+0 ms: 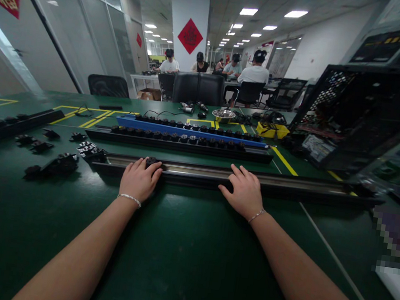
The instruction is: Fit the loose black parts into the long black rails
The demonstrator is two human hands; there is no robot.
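Observation:
A long black rail (pixel 291 184) with a shiny metal channel lies across the green table in front of me. My left hand (pixel 139 179) is closed over a small black socket module (pixel 152 161) at the rail's left part. My right hand (pixel 244 190) rests on the rail further right, fingers stretched out and spread flat on it. Both wrists wear thin bracelets. Loose black modules (pixel 91 150) lie just past the rail's left end.
Two filled strips (pixel 186 138), one on a blue base, lie behind the rail. More black parts (pixel 54 165) and another strip (pixel 7 127) sit left. An open computer case (pixel 355 116) stands right. A metal bowl (pixel 223 115) and yellow box (pixel 272 129) sit beyond. Several people sit far back.

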